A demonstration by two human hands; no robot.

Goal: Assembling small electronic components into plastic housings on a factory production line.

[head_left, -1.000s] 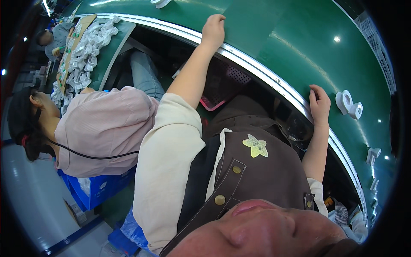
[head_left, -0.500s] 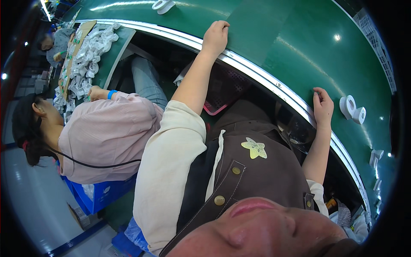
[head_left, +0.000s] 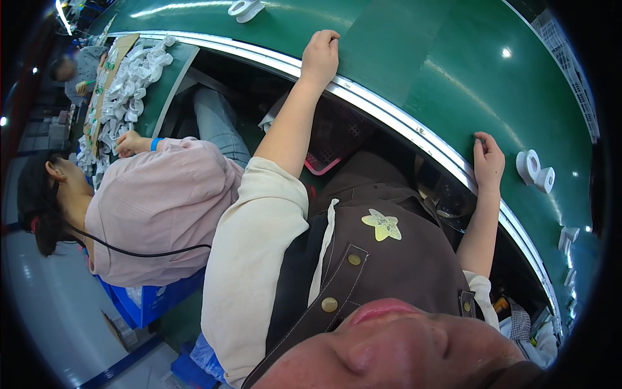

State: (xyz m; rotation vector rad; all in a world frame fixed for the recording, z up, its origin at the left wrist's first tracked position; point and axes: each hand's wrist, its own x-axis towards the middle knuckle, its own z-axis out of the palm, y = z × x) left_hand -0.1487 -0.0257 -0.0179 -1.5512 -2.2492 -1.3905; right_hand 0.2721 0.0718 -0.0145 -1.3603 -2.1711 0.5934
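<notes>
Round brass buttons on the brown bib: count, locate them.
3 visible: one round brass button and another on the brown bib's left, a third on its right. More may be hidden.

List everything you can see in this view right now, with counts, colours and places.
work surface: one, green, across top and right
metal rail: one, silver, along its near edge
ringed parts: at least three, white, on it, top and right
side table: one, green, upper left
pile of parts: too many to count, white, on the side table
co-workers: two, pink top and greyish patterned top, left
crate: one, blue, below the pink top
basket: one, pink rim, under the work surface
rack: one, whitish, upper right rim
apron: one, brown, yellow star on it, centre
left hand: one, bare, over the surface's edge
right hand: one, bare, left of the nearest ringed part
</notes>
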